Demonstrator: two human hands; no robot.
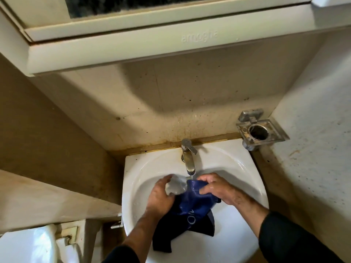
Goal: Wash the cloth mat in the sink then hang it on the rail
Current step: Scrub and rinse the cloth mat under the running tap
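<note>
**Now under the tap: cloth mat held in the sink**

Bunched and wet, the dark blue cloth mat (191,211) lies in the white sink (252,186), its upper edge under the water running from the tap (188,156). Just left of the stream, the left hand (161,196) curls its fingers round the cloth; just right, the right hand (214,186) pinches its top edge. Right of the tap, a metal holder (260,130) sticks out from the wall.

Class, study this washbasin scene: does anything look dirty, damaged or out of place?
Yes. Brown stains and dark specks mark the wall behind the tap, heaviest along the sink's back edge. The metal holder at right sits empty and grimy. The blue cloth mat itself looks intact.
</note>
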